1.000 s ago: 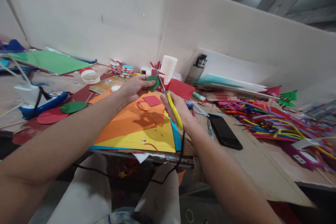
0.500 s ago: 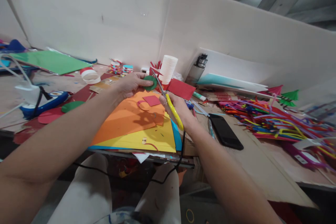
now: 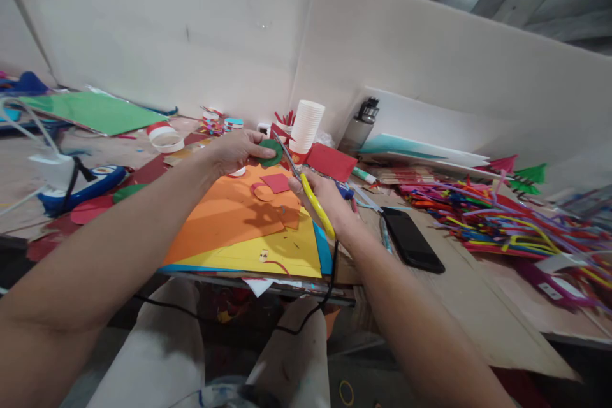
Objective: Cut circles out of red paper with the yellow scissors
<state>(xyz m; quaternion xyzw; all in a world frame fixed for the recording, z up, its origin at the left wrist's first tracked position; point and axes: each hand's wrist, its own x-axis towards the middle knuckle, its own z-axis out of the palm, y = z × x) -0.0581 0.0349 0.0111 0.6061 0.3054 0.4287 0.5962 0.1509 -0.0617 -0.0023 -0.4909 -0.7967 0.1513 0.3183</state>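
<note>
Along the far edge of the table [image 3: 127, 148], a stack of white cups [image 3: 308, 124] stands just behind my work, with a red sheet [image 3: 331, 162] lying to its right. Toward the right end spreads a big heap of pipe cleaners [image 3: 497, 223], and nearer to me lies a black phone [image 3: 414, 239]. At the far left corner there is a green sheet [image 3: 93, 111]. In front of me, orange paper [image 3: 220, 217] covers part of a yellow sheet [image 3: 287, 252], which reaches the near edge; a black cable [image 3: 329, 287] hangs down there. My left forearm stands before a larger green circle [image 3: 129, 193] and hides part of it.

The small green disc [image 3: 271, 154] is in the air beyond the orange paper, toward the far edge. It is dark green, flat and round, partly covered by my thumb. My left hand [image 3: 246, 150] pinches it, thumb against fingers. My right hand [image 3: 322, 194] is closed around the yellow handle of the scissors [image 3: 314, 201], whose blades point beside the disc's right side; I cannot tell whether they touch it.
</note>
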